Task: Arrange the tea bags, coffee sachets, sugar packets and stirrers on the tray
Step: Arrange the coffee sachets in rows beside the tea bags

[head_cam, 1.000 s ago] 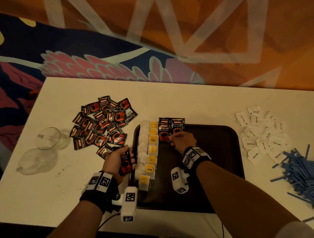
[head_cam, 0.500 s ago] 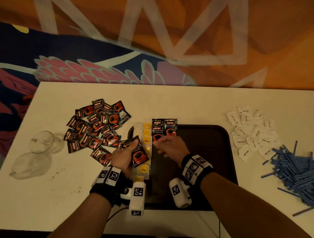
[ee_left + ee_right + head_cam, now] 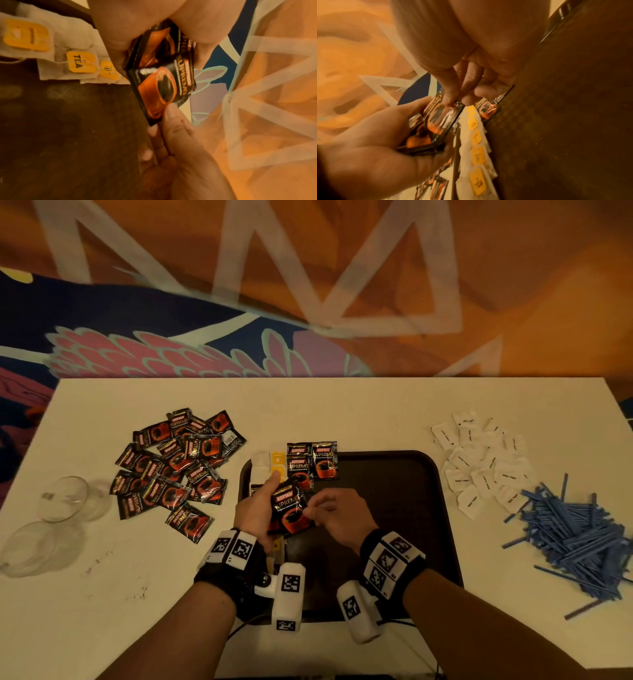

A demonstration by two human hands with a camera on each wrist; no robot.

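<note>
the light is dim and warm orange. both wrist pictures are blurry and smeared. the head picture bends at its edges.

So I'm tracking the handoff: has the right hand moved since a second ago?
Yes. The right hand has drawn back from the coffee sachets on the tray, toward the person, and now pinches the top sachet of the left hand's stack.

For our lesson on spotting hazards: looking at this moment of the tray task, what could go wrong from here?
1. The left hand holds several coffee sachets; as the right hand pinches the top one, others might slip out.
2. Both hands hover over the tea bags, so a dropped sachet or wrist could disturb that row.
</note>
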